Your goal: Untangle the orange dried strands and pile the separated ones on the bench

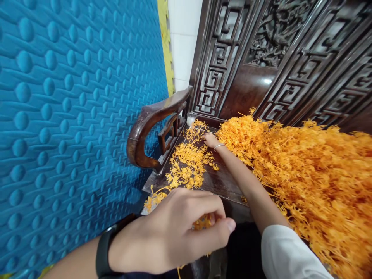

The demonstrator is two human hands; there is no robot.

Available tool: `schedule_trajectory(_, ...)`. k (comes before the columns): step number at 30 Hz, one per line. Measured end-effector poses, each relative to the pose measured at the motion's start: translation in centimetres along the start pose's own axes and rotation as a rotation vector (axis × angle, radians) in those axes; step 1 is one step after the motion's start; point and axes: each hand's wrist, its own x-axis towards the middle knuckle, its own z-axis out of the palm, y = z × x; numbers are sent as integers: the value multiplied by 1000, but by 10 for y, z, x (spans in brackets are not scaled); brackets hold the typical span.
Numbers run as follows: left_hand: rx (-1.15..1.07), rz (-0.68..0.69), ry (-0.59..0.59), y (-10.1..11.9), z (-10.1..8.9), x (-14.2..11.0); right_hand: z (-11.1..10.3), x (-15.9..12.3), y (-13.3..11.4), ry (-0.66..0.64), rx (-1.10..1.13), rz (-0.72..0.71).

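My left hand (pixel 174 228), with a dark band on its wrist, is curled close to the camera. Orange plastic flower pieces (pixel 203 222) show inside its curl, and thin orange strands stick out past its far side. Farther off, my right hand (pixel 209 138), wearing a thin bracelet, has its fingers bent down on a loose clump of stemmed orange pieces (pixel 195 131) at the back of the wooden seat. Its fingertips are partly hidden among the strands. Between the two hands lies a spread of orange flower pieces (pixel 188 164).
A large heap of orange flower pieces (pixel 314 166) covers the seat's right side. The dark carved backrest (pixel 247 93) rises behind, and a curved armrest (pixel 136 139) borders the left. Blue bumpy matting (pixel 72 97) lies beyond. A small clear container (pixel 191 118) stands in the back corner.
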Motion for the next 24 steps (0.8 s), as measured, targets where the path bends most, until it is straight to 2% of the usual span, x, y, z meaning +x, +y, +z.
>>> schedule_trajectory(3, 6, -21, 24, 1, -4, -4, -1, -5, -2, -56, -18, -1)
schedule_trajectory(6, -22, -40, 104, 3, -14, -9, -6, -13, -7, -135, -7, -6)
schedule_trajectory(11, -49, -44, 385, 3, -28, -10, -12, -32, -20, -260, 37, -29)
schedule_trajectory(16, -153, -168, 582, -10, -31, -4, -9, -58, -36, -361, 81, -6)
schedule_trajectory(21, -269, -141, 709, -27, -39, -1, -6, -79, -49, -380, 71, -35)
schedule_trajectory(24, -290, -124, 763, -31, -44, -3, -5, -81, -54, -287, 28, -47)
